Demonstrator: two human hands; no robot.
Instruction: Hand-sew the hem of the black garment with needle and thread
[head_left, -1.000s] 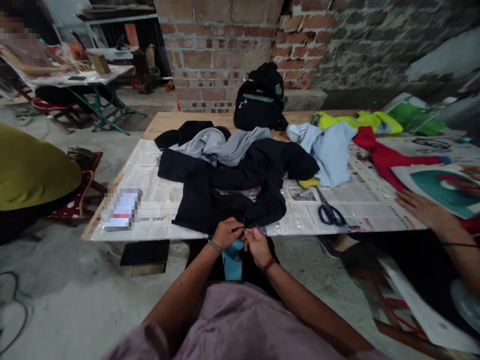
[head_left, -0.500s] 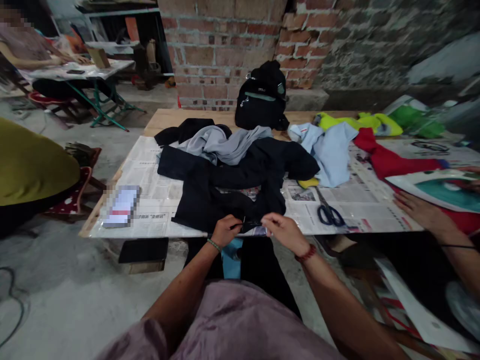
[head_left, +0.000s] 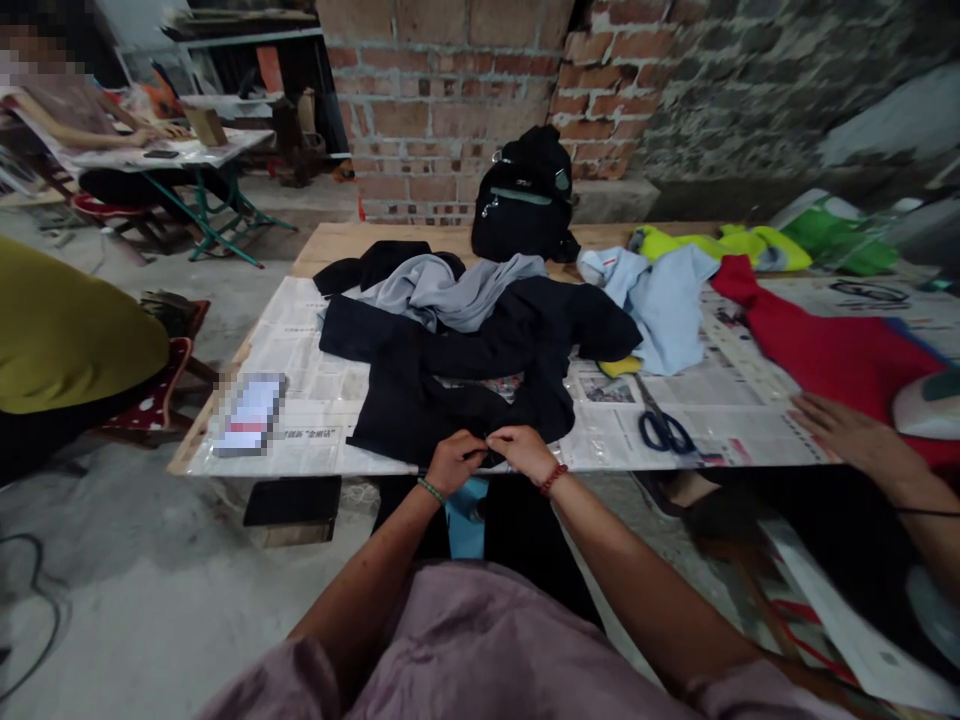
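A black garment (head_left: 420, 410) lies spread on the newspaper-covered table, its near edge at the table's front. My left hand (head_left: 454, 462) is closed in a pinch on that near edge. Close beside it, my right hand (head_left: 527, 452) is also closed, thumb and fingertips pressed together at the cloth's edge. Whatever sits between the right fingertips is too small to make out. The two hands' fingertips almost meet. A grey cloth (head_left: 450, 285) lies bunched on the garment's far side. Dark-handled scissors (head_left: 666, 432) rest on the newspaper to the right of my right hand.
A phone (head_left: 251, 413) lies at the table's left. Behind the clothes stands a black backpack (head_left: 523, 200). Light blue cloth (head_left: 667, 310) and a red garment (head_left: 817, 340) lie to the right. A co-worker's hand (head_left: 855, 435) rests there near an iron (head_left: 930, 408).
My right hand has moved left, closing the gap to my left hand. The co-worker's iron has shifted right and nearer, partly out of the picture. The black garment stays in place.
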